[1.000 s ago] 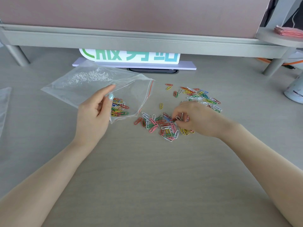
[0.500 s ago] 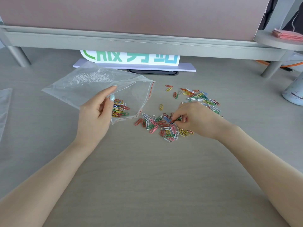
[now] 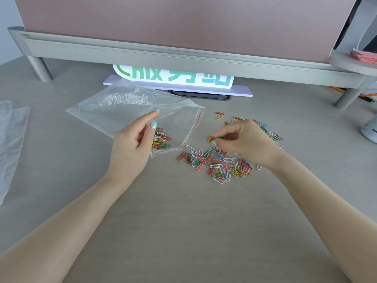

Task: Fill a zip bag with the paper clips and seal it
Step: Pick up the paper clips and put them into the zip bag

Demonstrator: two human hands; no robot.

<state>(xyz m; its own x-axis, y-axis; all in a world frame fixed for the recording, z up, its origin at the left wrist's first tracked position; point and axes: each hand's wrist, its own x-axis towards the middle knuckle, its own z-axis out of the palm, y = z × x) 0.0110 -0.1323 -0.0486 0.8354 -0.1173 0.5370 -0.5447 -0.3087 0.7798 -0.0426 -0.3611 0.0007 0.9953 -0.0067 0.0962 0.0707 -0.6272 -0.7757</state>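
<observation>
Head view: a pale bench (image 3: 183,221) with a fine, matte wood-grain surface carries everything. On its left half lies a clear zip bag (image 3: 126,107), thin crinkled plastic that catches glare along its far side, with a narrow red seal line running down its open mouth, which faces right. The left hand (image 3: 134,144) pinches the bag's upper layer near the near corner between thumb and forefinger, the other fingers loosely curled, so the mouth gapes. Inside the bag, just beyond that thumb, sits a small heap of paper clips in the bag (image 3: 161,138), thin bent wire loops coated red, yellow, green and white.

To the right of the mouth, apart from the bag, the loose paper clips (image 3: 220,166) spread over the bench in a tangled, flat scatter of the same glossy coated wire; a thinner trail of them runs away behind the right hand. The right hand (image 3: 246,141) is lifted just above this scatter, its fingertips drawn together on a few picked clips (image 3: 212,138), red and yellow among them, the palm turned down.

At the left edge lies another sheet of wrinkled clear plastic (image 3: 12,144). Along the far side runs a smooth grey metal shelf (image 3: 183,58) on round legs, with a white sign (image 3: 173,75) bearing green and teal letters under it.
</observation>
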